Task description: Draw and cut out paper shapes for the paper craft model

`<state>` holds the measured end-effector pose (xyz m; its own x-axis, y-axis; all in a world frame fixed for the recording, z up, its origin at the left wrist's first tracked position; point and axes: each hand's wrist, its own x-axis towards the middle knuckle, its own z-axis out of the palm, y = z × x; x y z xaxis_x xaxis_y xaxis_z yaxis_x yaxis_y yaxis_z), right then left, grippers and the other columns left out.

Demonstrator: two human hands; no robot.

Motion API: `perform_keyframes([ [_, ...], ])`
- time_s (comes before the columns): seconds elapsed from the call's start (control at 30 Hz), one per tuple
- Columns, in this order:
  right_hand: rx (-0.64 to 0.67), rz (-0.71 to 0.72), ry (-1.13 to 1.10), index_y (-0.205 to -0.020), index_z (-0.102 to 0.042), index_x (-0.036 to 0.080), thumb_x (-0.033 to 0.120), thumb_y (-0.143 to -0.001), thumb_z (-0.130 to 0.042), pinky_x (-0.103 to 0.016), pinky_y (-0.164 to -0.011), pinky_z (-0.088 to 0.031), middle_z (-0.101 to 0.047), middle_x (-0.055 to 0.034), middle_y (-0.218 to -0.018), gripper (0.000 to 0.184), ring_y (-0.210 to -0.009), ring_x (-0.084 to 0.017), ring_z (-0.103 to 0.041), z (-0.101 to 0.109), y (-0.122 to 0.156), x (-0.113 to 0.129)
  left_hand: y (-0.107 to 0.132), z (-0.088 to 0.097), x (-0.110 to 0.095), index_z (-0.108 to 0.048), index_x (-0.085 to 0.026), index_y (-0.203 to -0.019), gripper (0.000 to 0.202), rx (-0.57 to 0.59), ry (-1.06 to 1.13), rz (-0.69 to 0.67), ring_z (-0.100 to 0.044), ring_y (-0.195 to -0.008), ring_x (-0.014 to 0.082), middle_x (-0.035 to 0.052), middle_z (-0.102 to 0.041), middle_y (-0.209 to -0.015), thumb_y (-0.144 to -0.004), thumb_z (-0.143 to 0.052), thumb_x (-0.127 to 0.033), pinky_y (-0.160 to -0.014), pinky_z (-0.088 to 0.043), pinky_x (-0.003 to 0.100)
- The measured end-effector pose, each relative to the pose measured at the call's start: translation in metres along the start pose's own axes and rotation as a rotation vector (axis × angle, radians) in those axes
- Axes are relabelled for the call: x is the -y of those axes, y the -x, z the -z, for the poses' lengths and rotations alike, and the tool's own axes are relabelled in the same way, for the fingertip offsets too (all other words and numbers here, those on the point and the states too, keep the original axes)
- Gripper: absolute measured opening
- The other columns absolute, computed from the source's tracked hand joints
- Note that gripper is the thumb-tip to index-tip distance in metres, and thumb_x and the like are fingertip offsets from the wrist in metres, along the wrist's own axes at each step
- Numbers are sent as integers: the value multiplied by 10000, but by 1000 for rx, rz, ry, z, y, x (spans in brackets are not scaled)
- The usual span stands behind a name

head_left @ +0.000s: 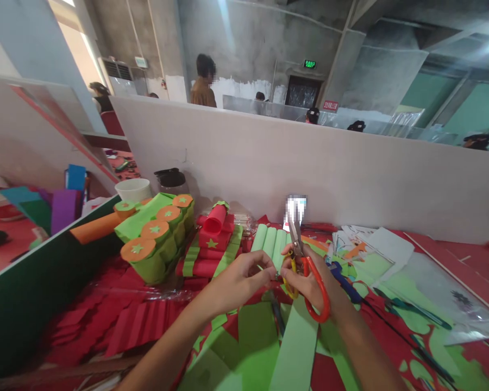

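My right hand (315, 277) grips a pair of scissors (297, 247) with one red-orange loop and one yellow loop; the blades point up and away from me. My left hand (248, 274) is closed in a pinch close to the right fingertips, and what lies between its fingers is too small to make out. Just beyond both hands are light green paper rolls (270, 241), side by side. Below them a pale green strip (297, 345) lies over brighter green sheets (257, 326).
Left stand green rolls with orange star-marked ends (152, 231) and a stacked red paper piece (214, 244). Red folded strips (138, 328) lie nearer. At right are a blue glue gun (346, 282), green-handled pliers (419, 312) and paper scraps. A white partition (244, 152) closes the back.
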<state>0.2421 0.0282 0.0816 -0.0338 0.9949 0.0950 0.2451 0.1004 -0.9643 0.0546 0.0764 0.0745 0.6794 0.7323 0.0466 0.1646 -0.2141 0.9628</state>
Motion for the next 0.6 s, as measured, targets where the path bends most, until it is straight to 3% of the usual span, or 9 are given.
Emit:
perform_keyframes([
  [0.1, 21, 17, 9, -1042, -539, 215, 307, -822, -654, -256, -586, -483, -604, -4, -818, 265, -632, -140, -569, -1, 2, 2, -2, -4, 8, -562, -166, -894, 241, 6, 28, 16, -492, -663, 122, -13, -545, -740, -892, -520, -402, -598, -390, 232],
  [0.23, 12, 7, 18, -1009, -517, 222, 280, -795, -666, -233, -514, -448, -575, 19, -756, 267, -564, -123, -525, 0, -1, -7, -3, -5, 16, -557, -168, -921, 240, -7, 30, 17, -495, -664, 122, -12, -547, -752, -870, -557, -403, -573, -379, 221],
  [0.4, 13, 1, 12, -1004, -505, 232, 285, -822, -644, -237, -499, -431, -567, 26, -751, 236, -554, -128, -532, 1, -4, -17, -4, -6, 13, -549, -161, -831, 223, 33, 69, -8, -452, -613, 102, -29, -510, -684, -871, -560, -381, -550, -357, 210],
  [0.6, -15, -3, -6, -1046, -506, 234, 396, -843, -664, -244, -528, -432, -545, 29, -753, 304, -570, -127, -513, 1, -4, -16, -5, -5, 11, -542, -166, -813, 200, -52, 105, -2, -458, -602, 100, -35, -515, -674, -871, -545, -356, -544, -357, 205],
])
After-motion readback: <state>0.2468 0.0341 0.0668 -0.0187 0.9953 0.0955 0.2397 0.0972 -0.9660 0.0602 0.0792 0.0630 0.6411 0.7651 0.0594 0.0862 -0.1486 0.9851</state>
